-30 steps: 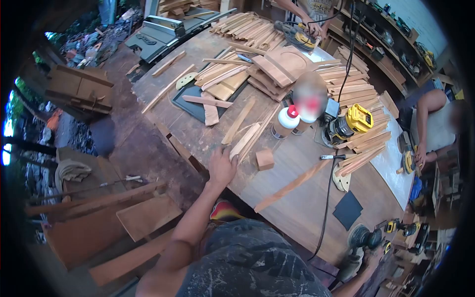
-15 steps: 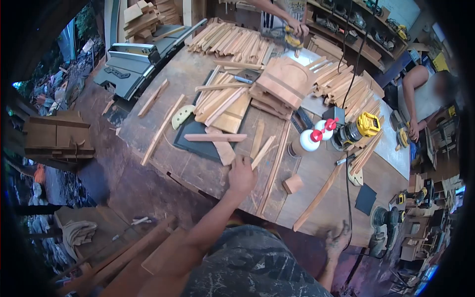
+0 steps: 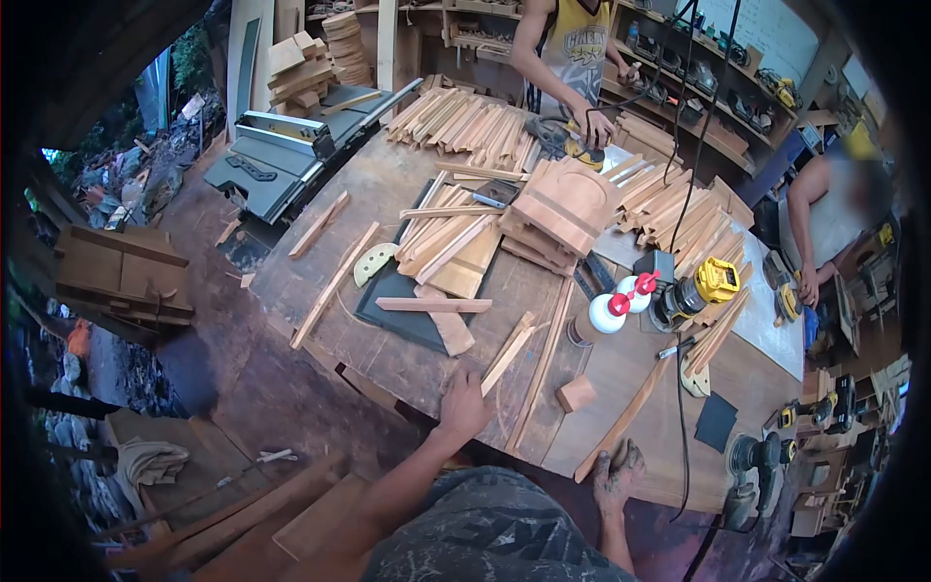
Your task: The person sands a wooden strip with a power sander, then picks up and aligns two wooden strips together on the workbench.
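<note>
On the near part of the table point(image 3: 621, 367), I see a pale wood strip point(image 3: 508, 359) pointing away, its near end right by the fingertips of the left hand point(image 3: 465, 407), which sits to its near left. From my view I cannot tell whether those fingers pinch it. Farther right lies a small wood block point(image 3: 576, 394). Beyond that I have two red-capped bottles point(image 3: 608, 313) and a yellow-topped power tool point(image 3: 706, 288). My right hand point(image 3: 619, 472) is empty, fingers loosely spread, just beside a long strip's point(image 3: 628, 417) near end.
</note>
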